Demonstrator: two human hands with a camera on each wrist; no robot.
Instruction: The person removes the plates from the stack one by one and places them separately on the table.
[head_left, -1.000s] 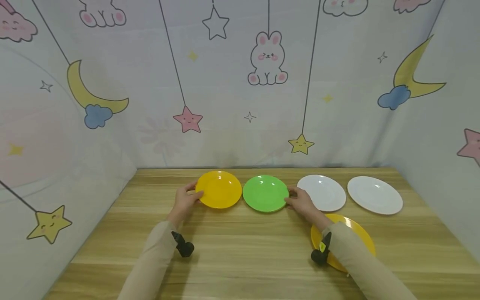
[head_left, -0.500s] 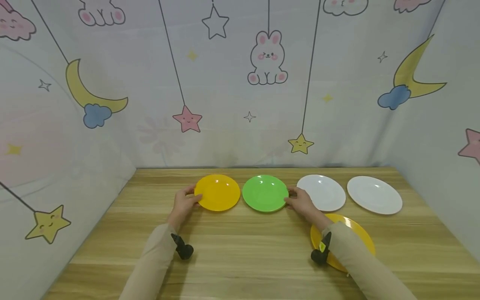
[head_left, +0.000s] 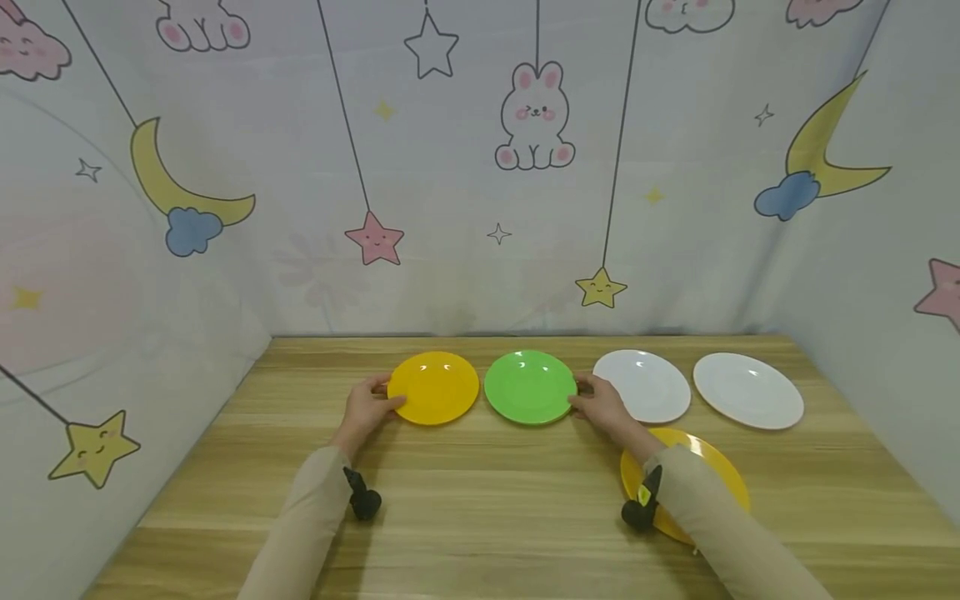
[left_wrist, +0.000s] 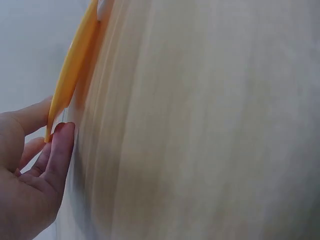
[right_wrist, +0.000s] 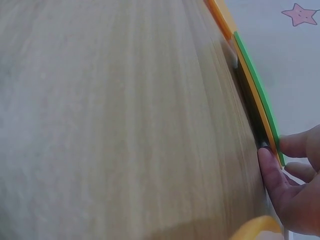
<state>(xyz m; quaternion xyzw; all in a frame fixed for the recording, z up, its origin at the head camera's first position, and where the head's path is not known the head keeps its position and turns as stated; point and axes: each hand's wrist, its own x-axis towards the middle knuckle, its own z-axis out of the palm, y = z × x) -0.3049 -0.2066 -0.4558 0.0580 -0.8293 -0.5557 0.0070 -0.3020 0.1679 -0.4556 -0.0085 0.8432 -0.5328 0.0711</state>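
Observation:
In the head view my left hand pinches the left rim of a yellow plate, its thumb on top. The left wrist view shows that yellow plate tilted, with fingers under its rim, close over the table. My right hand pinches the right rim of a green plate beside it. From the right wrist, a thin orange-yellow layer lies directly under the green plate, and the thumb and fingers grip both edges together.
Two white plates lie to the right on the wooden table. Another yellow plate lies partly under my right forearm. A cartoon-printed curtain stands right behind the table's far edge.
The yellow plate in my left hand has come down and slightly toward me and to the left. My right hand and the green plate have stayed in place.

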